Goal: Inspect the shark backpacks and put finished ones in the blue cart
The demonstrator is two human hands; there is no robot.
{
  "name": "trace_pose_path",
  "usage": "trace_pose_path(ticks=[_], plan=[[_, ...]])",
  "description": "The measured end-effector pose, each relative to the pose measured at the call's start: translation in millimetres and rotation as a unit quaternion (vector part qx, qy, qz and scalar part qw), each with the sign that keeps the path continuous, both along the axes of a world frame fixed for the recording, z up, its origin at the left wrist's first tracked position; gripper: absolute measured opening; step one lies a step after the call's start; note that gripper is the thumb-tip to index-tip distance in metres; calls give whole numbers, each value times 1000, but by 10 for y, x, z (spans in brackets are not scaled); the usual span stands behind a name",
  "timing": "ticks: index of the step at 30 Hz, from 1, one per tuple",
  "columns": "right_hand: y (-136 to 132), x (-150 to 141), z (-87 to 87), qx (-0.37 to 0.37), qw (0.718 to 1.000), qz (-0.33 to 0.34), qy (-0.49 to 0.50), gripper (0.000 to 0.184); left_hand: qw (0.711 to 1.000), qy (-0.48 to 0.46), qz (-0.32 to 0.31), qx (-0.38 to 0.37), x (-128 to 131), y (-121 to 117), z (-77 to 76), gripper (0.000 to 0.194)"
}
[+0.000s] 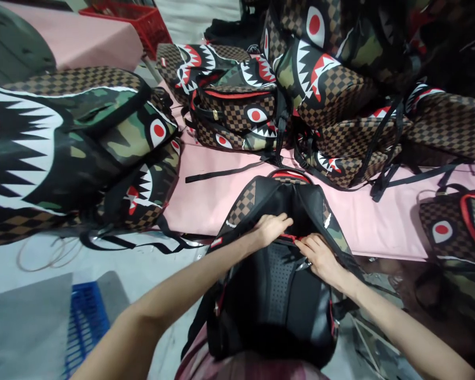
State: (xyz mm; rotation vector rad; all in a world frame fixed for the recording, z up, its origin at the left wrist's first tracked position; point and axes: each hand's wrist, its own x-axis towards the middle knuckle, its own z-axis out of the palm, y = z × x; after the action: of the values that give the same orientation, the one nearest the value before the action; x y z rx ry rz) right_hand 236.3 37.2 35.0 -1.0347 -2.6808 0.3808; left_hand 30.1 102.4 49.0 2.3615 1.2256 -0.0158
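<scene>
A black backpack (279, 301) with checkered and camouflage side parts leans against the pink table, its back panel towards me. My left hand (275, 228) has its fingers curled at the upper back panel, gripping the edge of a red-trimmed opening. Across from it, my right hand (319, 257) pinches the red trim (288, 238) of the same opening. A small shiny metal piece (304, 265) shows under the right fingers; whether it is a tool or part of the bag I cannot make out. The inside of the opening is dark and mostly hidden.
Finished-looking shark-mouth backpacks (237, 108) crowd the back of the pink table (198, 203), with a large one (114, 132) at left. More bags (340, 95) pile up at right. A red crate (142, 24) stands behind; a blue crate (86, 322) sits low at left. Loose black straps (221, 172) trail across.
</scene>
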Motion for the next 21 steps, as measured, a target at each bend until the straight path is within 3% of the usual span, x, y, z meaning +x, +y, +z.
trace_pose_path(ticks=[4,8,11,15,18,21], plan=[[135,-20,95,-9,1000,0,-12,45,979,-57,-191,39,146,377,52,14],[206,-52,129,1,1000,6,-21,39,956,-86,-277,36,224,583,-48,16],[257,-44,150,-3,1000,8,-28,37,969,-75,-234,24,208,582,-88,17],[454,72,236,-33,999,14,7,43,995,-36,-96,-12,135,454,-57,18],[697,148,348,-39,997,-67,-4,53,999,-21,-5,-35,102,366,-69,21],[915,109,488,-36,981,-135,-137,35,997,-19,58,-56,107,330,-115,20]])
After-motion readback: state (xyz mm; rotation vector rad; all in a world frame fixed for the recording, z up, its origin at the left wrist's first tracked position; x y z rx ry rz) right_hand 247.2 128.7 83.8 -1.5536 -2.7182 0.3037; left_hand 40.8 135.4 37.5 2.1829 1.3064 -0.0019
